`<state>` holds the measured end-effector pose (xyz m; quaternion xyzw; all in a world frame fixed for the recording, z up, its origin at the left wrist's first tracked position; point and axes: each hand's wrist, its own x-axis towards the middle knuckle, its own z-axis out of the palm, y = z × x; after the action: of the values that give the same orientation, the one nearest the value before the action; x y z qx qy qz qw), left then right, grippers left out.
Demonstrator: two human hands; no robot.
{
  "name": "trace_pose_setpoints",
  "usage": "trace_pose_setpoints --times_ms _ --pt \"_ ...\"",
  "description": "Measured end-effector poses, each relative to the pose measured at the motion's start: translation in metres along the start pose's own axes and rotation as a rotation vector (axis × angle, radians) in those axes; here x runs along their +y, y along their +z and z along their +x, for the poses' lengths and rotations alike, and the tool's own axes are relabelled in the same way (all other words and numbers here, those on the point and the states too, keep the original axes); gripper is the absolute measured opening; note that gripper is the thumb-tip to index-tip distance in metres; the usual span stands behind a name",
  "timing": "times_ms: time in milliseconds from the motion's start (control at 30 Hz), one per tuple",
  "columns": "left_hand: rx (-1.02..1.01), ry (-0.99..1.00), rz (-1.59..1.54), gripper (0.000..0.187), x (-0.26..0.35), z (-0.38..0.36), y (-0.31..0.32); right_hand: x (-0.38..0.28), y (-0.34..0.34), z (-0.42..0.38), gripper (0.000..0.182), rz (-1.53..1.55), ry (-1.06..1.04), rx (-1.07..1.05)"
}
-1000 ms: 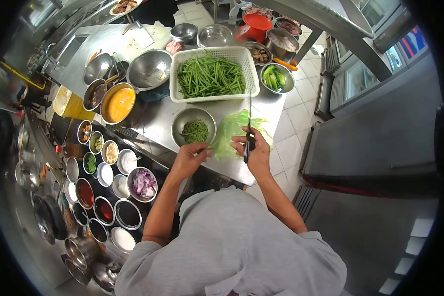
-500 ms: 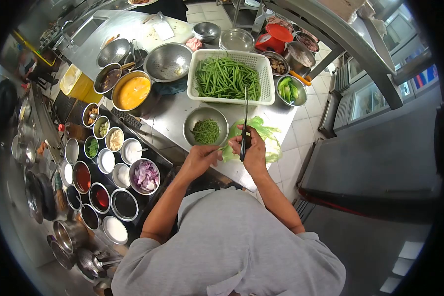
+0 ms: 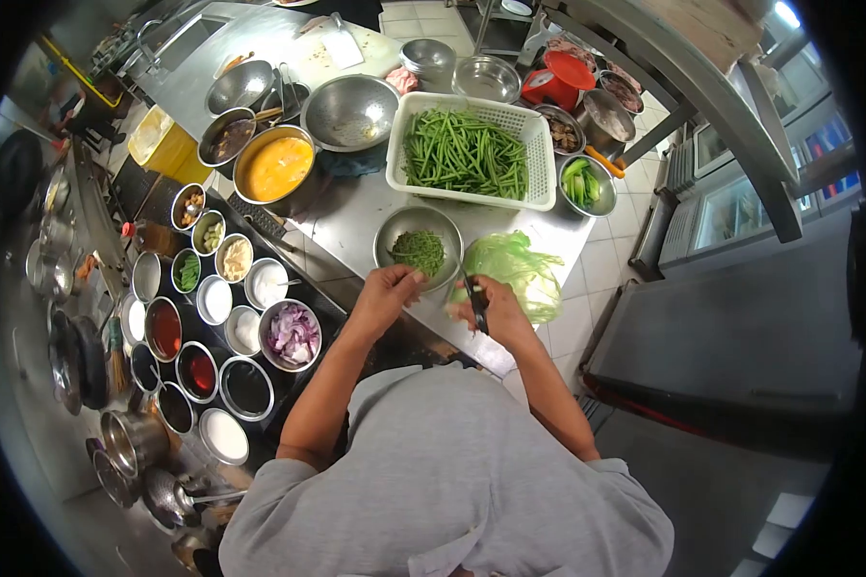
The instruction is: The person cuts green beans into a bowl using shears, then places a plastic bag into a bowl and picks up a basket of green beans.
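My right hand [image 3: 500,310] grips black-handled scissors [image 3: 478,310], their narrow blades pointing away from me toward the steel bowl. Pinched together at the near rim of that steel bowl [image 3: 380,231], the fingers of my left hand [image 3: 385,296] hide whatever is between them. Small cut green pieces [image 3: 419,252] lie in the bowl. Just beyond my right hand, a crumpled pale green plastic bag [image 3: 524,274] rests on the steel table. Behind the bowl stands a white basket [image 3: 539,159] heaped with long green beans [image 3: 467,154].
On the left are a pot of orange liquid [image 3: 274,171], a colander [image 3: 351,113] and several containers of sauces and seasonings, with a bowl of chopped purple onion [image 3: 293,335]. A bowl of green vegetables [image 3: 582,183] and a red scale [image 3: 558,82] stand at the right.
The view has shifted slightly. My hands have drawn apart, the left closer to the bowl. The scissors have come down and tilted; the green piece at my left fingertips no longer shows.
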<state>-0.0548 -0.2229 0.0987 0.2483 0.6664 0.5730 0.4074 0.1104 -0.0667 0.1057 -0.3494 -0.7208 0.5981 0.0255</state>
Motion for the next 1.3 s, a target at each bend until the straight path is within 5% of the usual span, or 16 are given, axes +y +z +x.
trace_pose_setpoints --times_ms 67,133,200,700,933,1000,1200,1267,1300 --pt "0.055 -0.088 -0.017 0.025 0.014 -0.003 -0.008 0.005 -0.002 -0.009 0.05 -0.046 -0.047 -0.213" --pt "0.068 -0.065 -0.044 0.024 0.012 -0.001 -0.012 0.004 -0.001 -0.018 0.048 -0.1 -0.107 -0.21" --pt "0.08 -0.039 -0.07 0.024 0.006 0.003 -0.016 0.001 -0.002 -0.021 0.049 0.022 0.032 -0.327" --pt "0.023 -0.107 -0.019 0.025 -0.016 0.021 -0.017 0.029 0.002 -0.004 0.048 -0.262 -0.236 -0.263" --pt "-0.081 -0.07 0.214 0.031 -0.052 0.051 -0.015 0.048 0.012 0.013 0.052 -0.431 -0.141 -0.224" --pt "-0.102 -0.077 0.261 0.031 -0.054 0.058 -0.017 0.036 0.014 0.01 0.036 -0.08 0.073 -0.232" --pt "-0.106 0.148 0.325 0.026 -0.054 0.078 -0.023 0.01 0.008 -0.004 0.029 0.254 0.176 -0.124" --pt "0.084 0.083 -0.15 0.023 -0.047 0.079 -0.023 0.015 0.003 -0.007 0.029 0.284 0.169 -0.141" --pt "0.081 0.083 -0.148 0.023 -0.051 0.083 -0.024 0.017 0.001 -0.009 0.029 0.31 0.162 -0.163"
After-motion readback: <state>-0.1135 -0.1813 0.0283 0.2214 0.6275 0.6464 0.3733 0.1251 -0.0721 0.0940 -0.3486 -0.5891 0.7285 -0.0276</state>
